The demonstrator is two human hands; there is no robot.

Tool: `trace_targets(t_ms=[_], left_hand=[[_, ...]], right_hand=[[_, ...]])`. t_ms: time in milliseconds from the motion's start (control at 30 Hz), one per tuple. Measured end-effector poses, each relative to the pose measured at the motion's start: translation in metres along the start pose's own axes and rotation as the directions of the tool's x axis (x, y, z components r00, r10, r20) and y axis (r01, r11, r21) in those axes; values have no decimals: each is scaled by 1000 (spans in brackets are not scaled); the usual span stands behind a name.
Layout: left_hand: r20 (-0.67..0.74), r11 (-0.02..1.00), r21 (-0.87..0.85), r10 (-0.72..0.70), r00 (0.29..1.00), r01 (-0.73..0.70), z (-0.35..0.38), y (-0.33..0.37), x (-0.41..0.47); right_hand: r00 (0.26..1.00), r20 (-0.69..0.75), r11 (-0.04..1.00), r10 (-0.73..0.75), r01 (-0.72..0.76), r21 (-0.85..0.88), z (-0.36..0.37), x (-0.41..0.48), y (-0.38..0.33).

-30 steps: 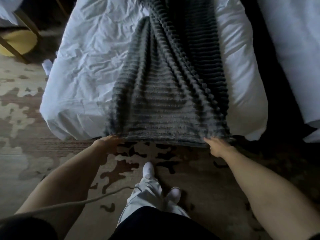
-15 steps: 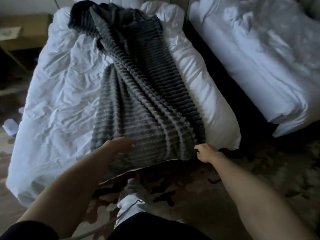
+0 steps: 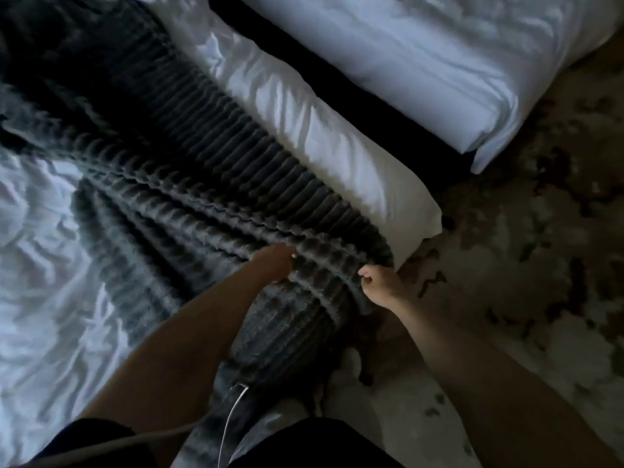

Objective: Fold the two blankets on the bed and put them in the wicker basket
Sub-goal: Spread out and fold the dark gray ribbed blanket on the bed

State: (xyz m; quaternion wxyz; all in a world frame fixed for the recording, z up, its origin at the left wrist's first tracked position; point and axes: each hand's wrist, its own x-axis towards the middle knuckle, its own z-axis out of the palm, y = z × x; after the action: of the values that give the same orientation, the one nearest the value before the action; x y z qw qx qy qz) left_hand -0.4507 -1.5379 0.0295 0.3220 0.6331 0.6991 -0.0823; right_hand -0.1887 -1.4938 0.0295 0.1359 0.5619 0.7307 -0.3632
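A grey ribbed blanket (image 3: 189,184) lies lengthwise over the white bed (image 3: 44,271), its near end hanging off the foot of the bed toward my legs. My left hand (image 3: 275,263) grips a fold of the blanket near the foot edge. My right hand (image 3: 378,287) pinches the blanket's right edge, close to the bed's corner. The two hands are about a hand's width apart. No second blanket and no wicker basket is in view.
A second white bed (image 3: 422,62) stands to the right across a dark gap (image 3: 354,96). Patterned carpet (image 3: 523,265) covers the floor at the right. A thin white cable (image 3: 233,420) hangs in front of my body.
Both hands have carried the blanket's near end up and forward over the foot of the bed and come closer together. My view has swung to the right and nearer.
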Motion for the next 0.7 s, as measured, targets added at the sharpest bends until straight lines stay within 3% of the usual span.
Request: trace_targets(t_ms=[167,300,500,600,700], left_hand=[[-26,995,95,40,999,-37,-15,7,58],[62,970,242,10,998,-25,-22,15,93],[194,912,388,63,979,-135,-19,10,145],[108,908,396,104,989,-139,-23,11,164],[-11,907,389,177,984,-159,-35,18,192]], right_hand=[[994,-47,984,97,-89,153,10,26,-6],[983,-117,973,143,-118,197,10,58,-9],[980,-186,997,77,-70,42,22,107,-14],[951,-302,997,63,-76,-33,24,119,-12],[893,-404,979,197,-158,130,11,134,-1]])
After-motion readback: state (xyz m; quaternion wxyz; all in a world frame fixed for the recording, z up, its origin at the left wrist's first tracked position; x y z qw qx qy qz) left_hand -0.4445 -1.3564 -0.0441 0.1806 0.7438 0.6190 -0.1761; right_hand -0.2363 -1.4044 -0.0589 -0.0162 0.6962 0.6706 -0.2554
